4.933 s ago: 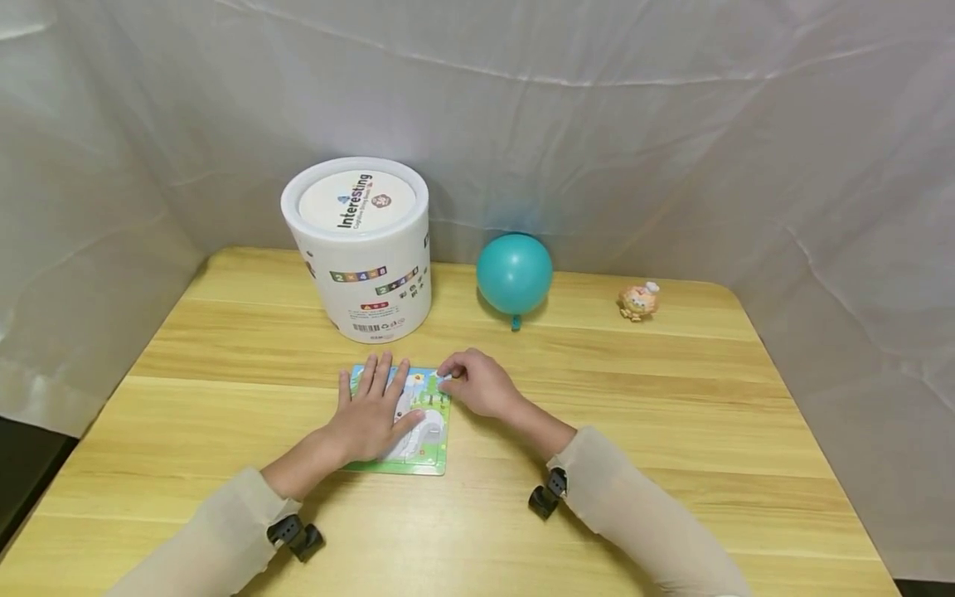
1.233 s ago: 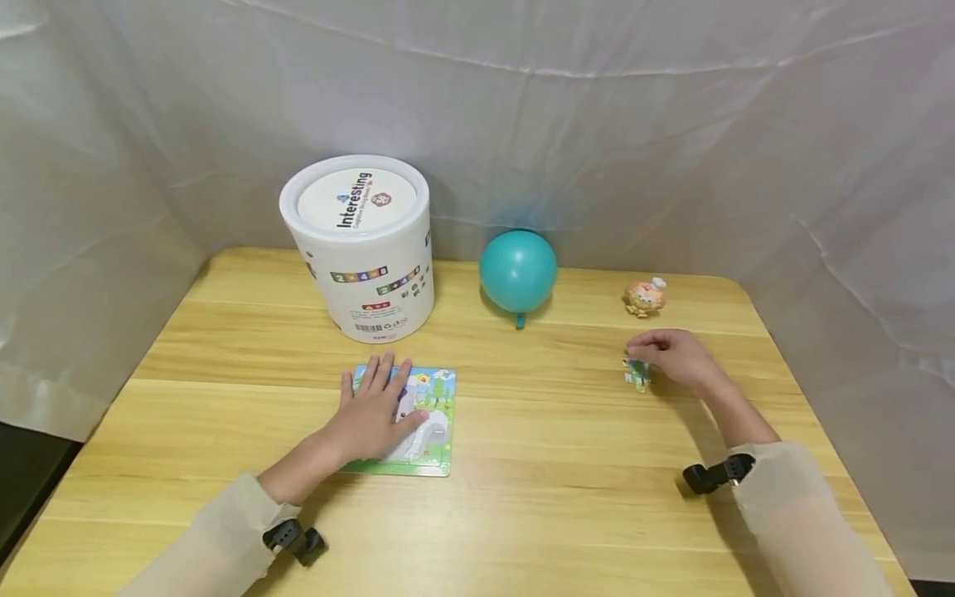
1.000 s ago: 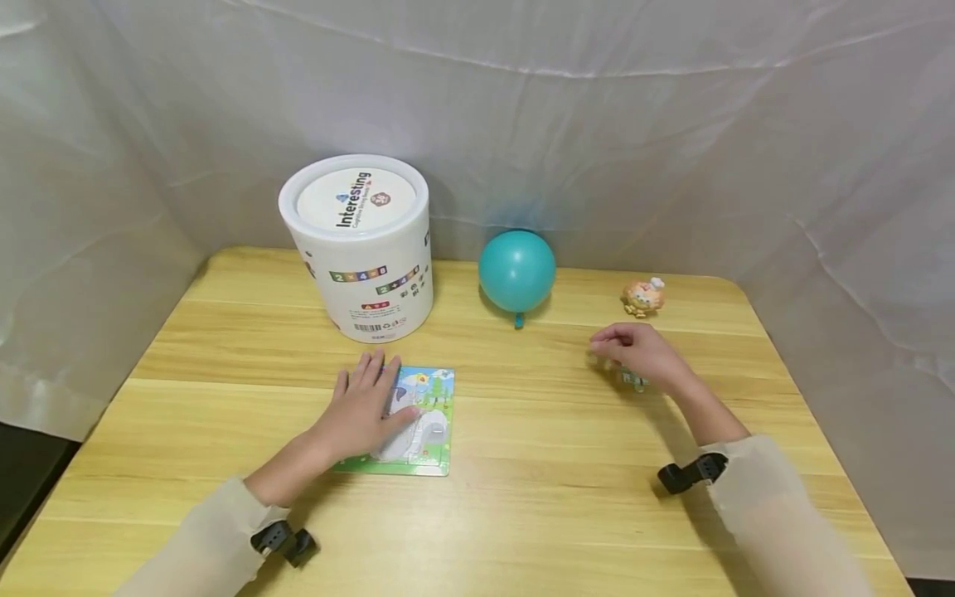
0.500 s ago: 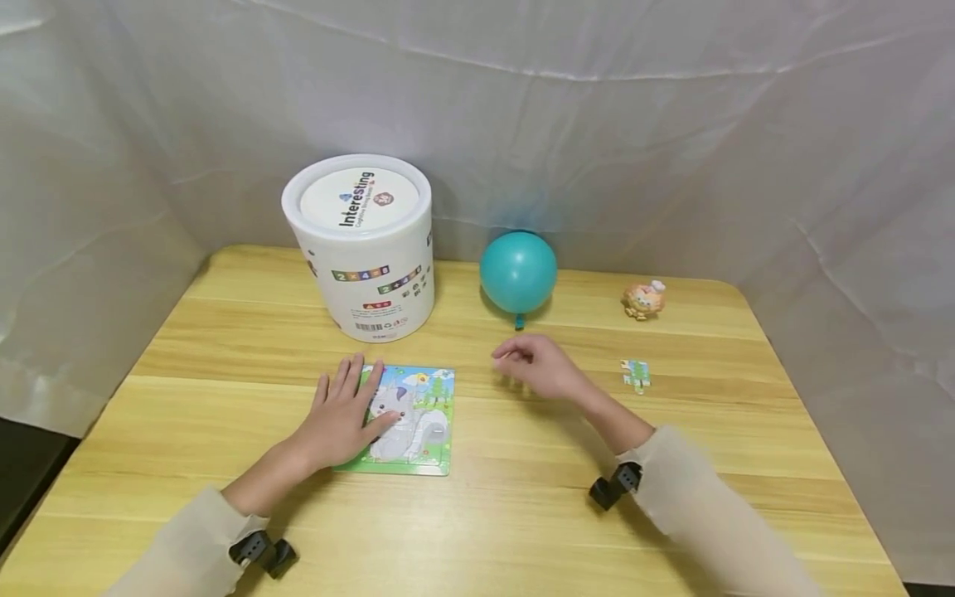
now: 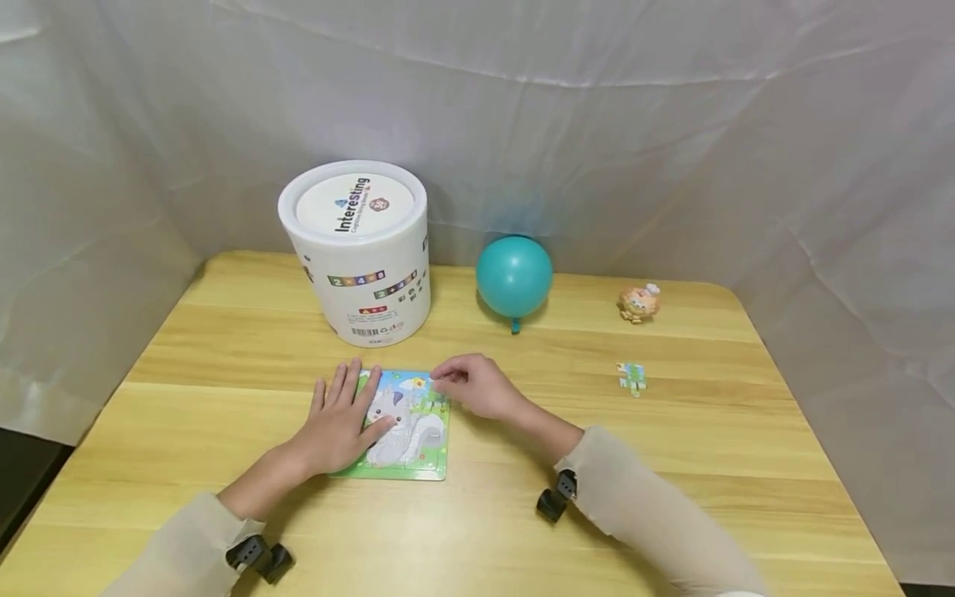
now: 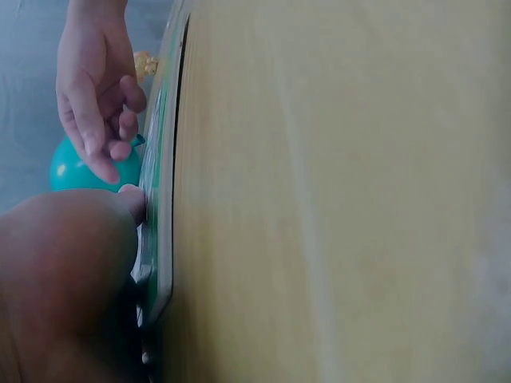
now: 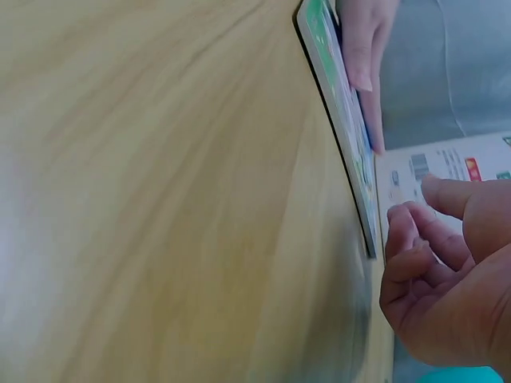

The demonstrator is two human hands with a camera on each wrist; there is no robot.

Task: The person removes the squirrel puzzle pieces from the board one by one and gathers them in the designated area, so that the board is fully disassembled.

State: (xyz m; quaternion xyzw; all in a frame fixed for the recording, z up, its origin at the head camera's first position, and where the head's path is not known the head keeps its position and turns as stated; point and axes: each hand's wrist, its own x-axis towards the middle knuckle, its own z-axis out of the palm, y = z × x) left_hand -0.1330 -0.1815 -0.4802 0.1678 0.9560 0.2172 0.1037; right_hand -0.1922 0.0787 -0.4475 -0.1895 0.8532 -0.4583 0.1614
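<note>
A square jigsaw puzzle [image 5: 410,435] with a grey-and-white cartoon animal lies flat on the table. My left hand [image 5: 332,431] rests flat over its left side, fingers spread, covering that part. At the puzzle's top right corner is my right hand [image 5: 481,388], fingertips overlapping the picture in the head view. In the right wrist view, the thumb and loosely bent fingers of this right hand [image 7: 439,295] stand apart with nothing between them. Farther right on the table lies a small cluster of puzzle pieces [image 5: 632,379].
A white lidded tub [image 5: 373,265] stands behind the puzzle. To its right sit a teal balloon [image 5: 515,278] and a small orange figurine [image 5: 638,304] with a white hat. Grey cloth [image 5: 597,149] hangs behind the wooden table [image 5: 522,522].
My right hand set the piece cluster down at the right, let go, and came back left to the puzzle's corner. My left hand slid a little left, uncovering more of the animal.
</note>
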